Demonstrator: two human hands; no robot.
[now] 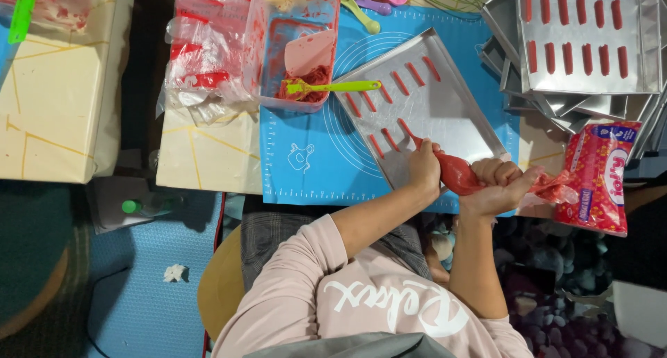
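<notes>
A red piping bag full of red paste lies between both my hands at the near edge of a silver baking tray. My left hand grips the bag near its tip, which touches the tray. My right hand is clenched around the bag's twisted rear end. Several short red strips lie in two rows on the tray. The tray sits at an angle on a blue silicone mat.
A clear plastic tub with red paste and a green spatula stands left of the tray. Stacked trays with red strips are at the upper right, a red packet is below them, and coloured measuring spoons lie at the top.
</notes>
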